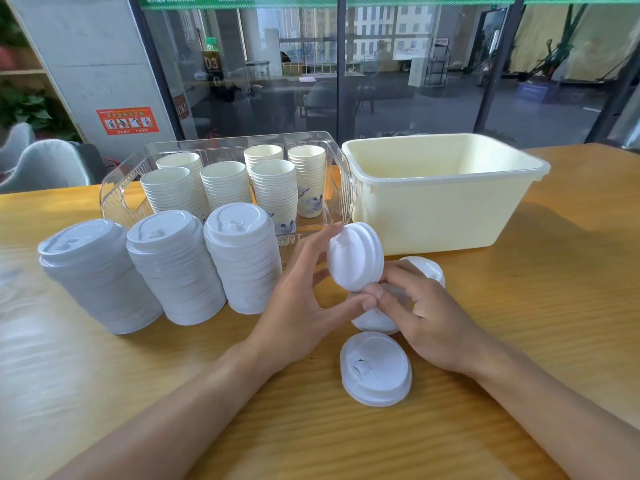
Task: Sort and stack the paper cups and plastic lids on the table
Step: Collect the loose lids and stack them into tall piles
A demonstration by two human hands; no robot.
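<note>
Lids (356,259), apparently a few nested, pinched by both hands' fingers (372,292).

You have three tall lid stacks (173,268) standing in row just left of clear bin (117,188)'s front. Six cup stacks (225,185) inside clear bin. One cream tub (443,202) right of clear bin. Small held lid stack (356,259): layers too tight to count. Three loose lids: one (375,368) well in front of clear bin, one (374,320) partly hidden under hands, one (424,268) by tub. Two hands.
</note>
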